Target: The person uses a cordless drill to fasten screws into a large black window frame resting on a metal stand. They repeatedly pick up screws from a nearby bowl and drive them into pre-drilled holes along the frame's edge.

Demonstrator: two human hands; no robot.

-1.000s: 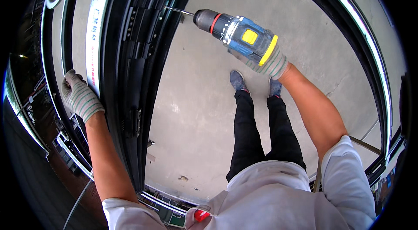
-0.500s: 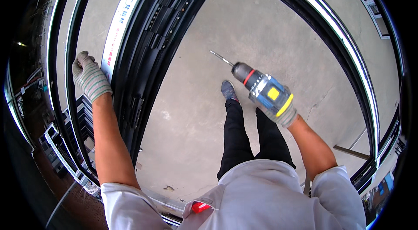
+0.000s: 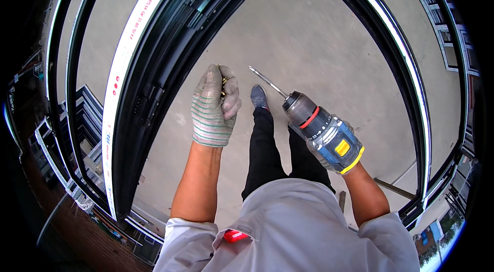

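Screws (image 3: 224,87), small and brass-coloured, sit in the gloved left hand (image 3: 214,104), its fingers curled close together around them and the thumb alongside; whether the fingertips pinch one singly, I cannot tell. The right hand (image 3: 319,155) grips a drill (image 3: 329,135), fingers wrapped around its handle, mostly hidden beneath the body. The drill is held over the floor (image 3: 309,30), between the left and right sides of a black frame (image 3: 152,84). Its bit (image 3: 268,81) points up and left, near the left hand but not touching it. A white strip (image 3: 126,58) runs along the frame's left side, and a hinge (image 3: 206,2) sits toward that side's upper end.
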